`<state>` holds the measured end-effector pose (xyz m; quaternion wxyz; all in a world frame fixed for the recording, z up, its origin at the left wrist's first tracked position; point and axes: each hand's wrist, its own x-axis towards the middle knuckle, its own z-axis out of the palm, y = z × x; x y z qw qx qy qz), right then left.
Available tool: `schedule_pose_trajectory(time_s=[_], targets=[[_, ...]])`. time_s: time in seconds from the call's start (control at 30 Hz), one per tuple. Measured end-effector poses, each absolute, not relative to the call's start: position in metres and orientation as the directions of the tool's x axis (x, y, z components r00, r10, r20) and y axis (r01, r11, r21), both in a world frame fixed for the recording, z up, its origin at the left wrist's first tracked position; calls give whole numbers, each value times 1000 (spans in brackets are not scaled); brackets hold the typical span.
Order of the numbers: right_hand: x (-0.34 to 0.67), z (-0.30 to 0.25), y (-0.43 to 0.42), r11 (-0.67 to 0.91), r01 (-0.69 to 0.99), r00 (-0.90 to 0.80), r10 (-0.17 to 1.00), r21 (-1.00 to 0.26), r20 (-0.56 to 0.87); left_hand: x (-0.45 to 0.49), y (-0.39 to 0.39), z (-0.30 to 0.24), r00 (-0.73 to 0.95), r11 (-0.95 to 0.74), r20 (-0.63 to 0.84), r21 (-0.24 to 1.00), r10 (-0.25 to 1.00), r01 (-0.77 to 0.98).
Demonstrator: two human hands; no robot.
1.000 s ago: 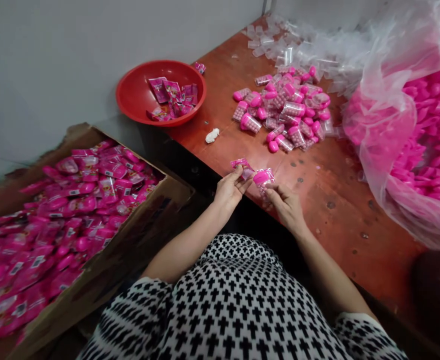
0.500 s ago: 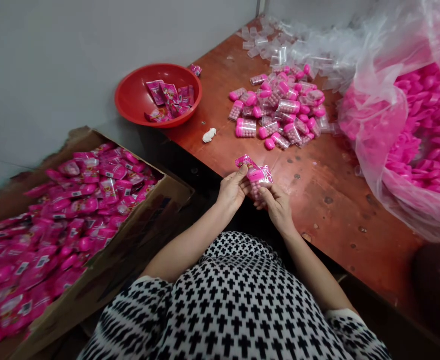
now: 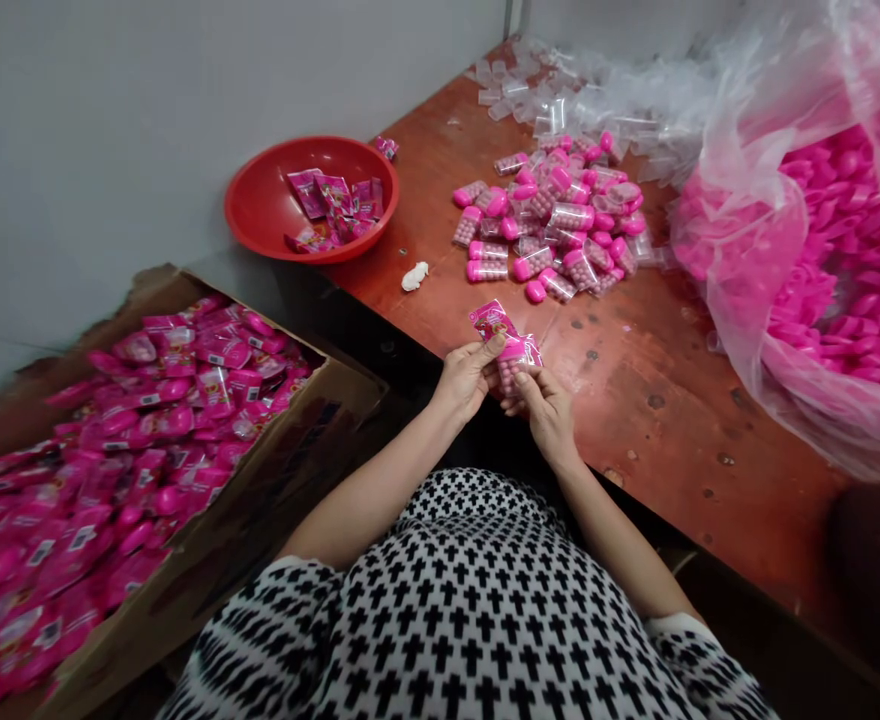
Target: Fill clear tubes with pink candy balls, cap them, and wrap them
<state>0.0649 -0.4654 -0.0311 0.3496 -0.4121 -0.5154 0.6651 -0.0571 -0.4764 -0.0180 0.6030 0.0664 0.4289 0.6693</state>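
My left hand (image 3: 465,378) pinches a small pink printed packet (image 3: 489,320) at the near edge of the red-brown table (image 3: 657,400). My right hand (image 3: 543,405) grips a small clear bottle with a pink cap (image 3: 516,357), full of pink beads, pressed against the packet. Both hands meet just above my lap, fingers closed on these items. A pile of the same pink-capped bottles (image 3: 552,225) lies farther back on the table.
A red bowl (image 3: 260,205) with several pink packets stands at the table's left corner. A cardboard box (image 3: 260,500) full of filled pink packets sits low at my left. A clear bag of pink caps (image 3: 822,260) bulges at right; empty clear bottles (image 3: 552,95) lie behind.
My two hands came together: the bottle in my right hand moved left against the packet in my left. The packet now stands more upright.
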Motion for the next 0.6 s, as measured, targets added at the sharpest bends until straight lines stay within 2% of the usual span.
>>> schedule_pose_trajectory(time_s=[0.2,0.27,0.37,0.43,0.6], targets=[[61,-39,-463,-380,-169,-460,847,-909,-268,-64,-473,-19,-224,118,-360,722,906,-682],[61,-40,-464,-355,-157,-457,853,-922,-250,-65,-472,-19,-239,109,-342,749,909,-654],[61,-38,-464,-216,-67,-392,903,-974,-174,-65,-471,-19,-274,100,-337,775,901,-624],[60,-37,-464,-177,-43,-371,917,-983,-149,-65,-470,-18,-285,105,-347,778,893,-619],[57,-40,-462,-316,-162,-447,868,-935,-216,-66,-469,-15,-265,145,-366,787,892,-600]])
